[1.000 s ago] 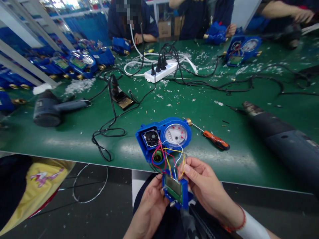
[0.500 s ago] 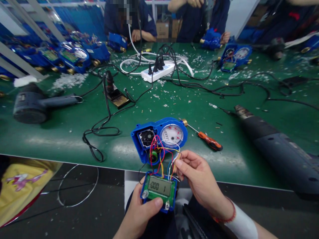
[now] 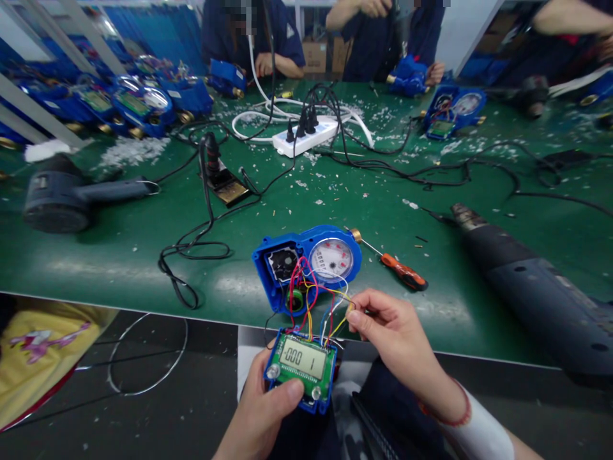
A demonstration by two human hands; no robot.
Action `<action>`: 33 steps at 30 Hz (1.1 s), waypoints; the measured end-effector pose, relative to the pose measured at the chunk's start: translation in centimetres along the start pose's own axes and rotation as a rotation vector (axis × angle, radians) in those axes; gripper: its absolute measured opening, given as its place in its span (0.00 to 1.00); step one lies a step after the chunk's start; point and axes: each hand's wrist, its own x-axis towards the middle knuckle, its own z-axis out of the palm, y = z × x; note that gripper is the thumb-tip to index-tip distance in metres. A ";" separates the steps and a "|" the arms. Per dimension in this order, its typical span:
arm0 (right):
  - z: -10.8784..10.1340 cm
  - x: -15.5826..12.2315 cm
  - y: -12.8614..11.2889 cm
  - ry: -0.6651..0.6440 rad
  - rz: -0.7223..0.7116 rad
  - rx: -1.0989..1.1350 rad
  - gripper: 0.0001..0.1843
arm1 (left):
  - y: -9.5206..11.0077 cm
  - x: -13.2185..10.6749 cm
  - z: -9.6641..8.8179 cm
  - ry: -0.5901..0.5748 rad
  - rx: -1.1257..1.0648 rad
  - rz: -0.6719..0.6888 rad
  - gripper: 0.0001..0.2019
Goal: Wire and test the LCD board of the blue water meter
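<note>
My left hand [image 3: 271,393] grips a blue-framed circuit board with a lit display [image 3: 301,359], its thumb pressed on the lower edge. Several coloured wires run from the board up to a blue water meter [image 3: 282,241], which lies on the bench with its round dial and open compartment facing up. Between thumb and fingertips, my right hand [image 3: 383,319] pinches a yellow wire [image 3: 339,329], pulled out to the right of the board. Beside the meter's brass end lies a screwdriver [image 3: 405,271] with an orange and black handle.
A heat gun [image 3: 531,275] lies at right, another [image 3: 62,195] at left. A white power strip [image 3: 304,135] with black cords, a soldering-iron stand [image 3: 225,182] and white scraps occupy the green bench [image 3: 215,281]. Blue meters [image 3: 138,105] crowd the back left. Co-workers sit opposite.
My right hand has moved slightly right, drawing the yellow wire away from the other wires. My left hand and the display board have shifted slightly left.
</note>
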 end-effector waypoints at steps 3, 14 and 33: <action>-0.1 -0.4 0.1 0.003 -0.012 -0.042 0.13 | -0.1 -0.1 0.0 0.012 -0.034 -0.038 0.27; 0.0 -1.4 2.0 -0.094 -0.091 0.411 0.07 | 0.4 -0.4 0.3 -0.046 -0.082 -0.081 0.23; 1.1 -0.4 0.7 0.052 0.146 0.196 0.10 | 0.9 -0.6 0.5 -0.120 -0.060 -0.139 0.25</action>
